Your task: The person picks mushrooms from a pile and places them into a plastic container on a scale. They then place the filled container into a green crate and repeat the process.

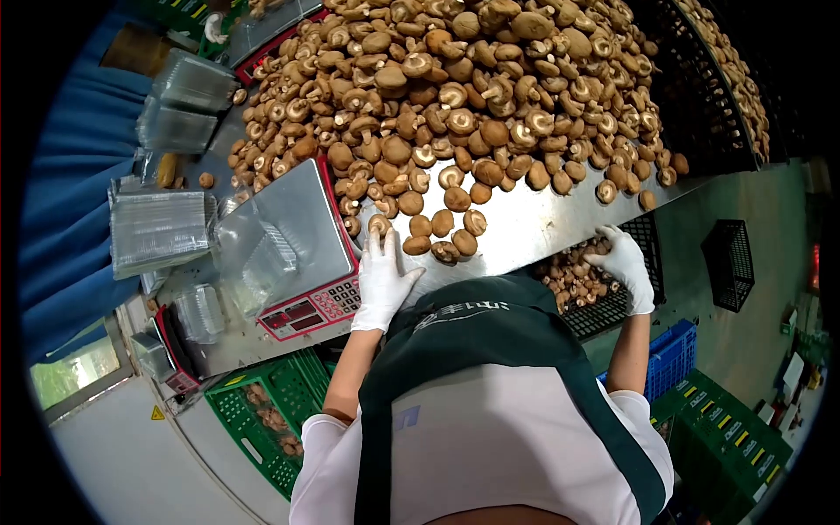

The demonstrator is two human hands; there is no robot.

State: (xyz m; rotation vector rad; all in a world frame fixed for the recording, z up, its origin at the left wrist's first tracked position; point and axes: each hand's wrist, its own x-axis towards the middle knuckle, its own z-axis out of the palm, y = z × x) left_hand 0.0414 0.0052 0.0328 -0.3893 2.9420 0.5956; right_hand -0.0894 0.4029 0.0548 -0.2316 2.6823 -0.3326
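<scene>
My left hand [381, 287], in a white glove, lies on the metal table with its fingers stretched out. Its fingertips touch a shiitake mushroom [379, 224] at the near edge of the pile. Beside it, a small group of loose mushrooms [442, 222] rests on bare metal. My right hand [628, 269], also gloved, is over the rim of a black crate [643, 241] below the table edge. Its thumb and fingers are apart, with nothing visible between them. Small mushrooms or stems [579, 278] lie in that crate.
A large shiitake pile [490, 79] covers the table's far side. Left of my left hand stands a red scale [302, 214] with a clear plastic tray [258, 258] on it. Stacks of clear trays [157, 232] stand farther left. Green crates [262, 420] and a blue crate [672, 354] flank me.
</scene>
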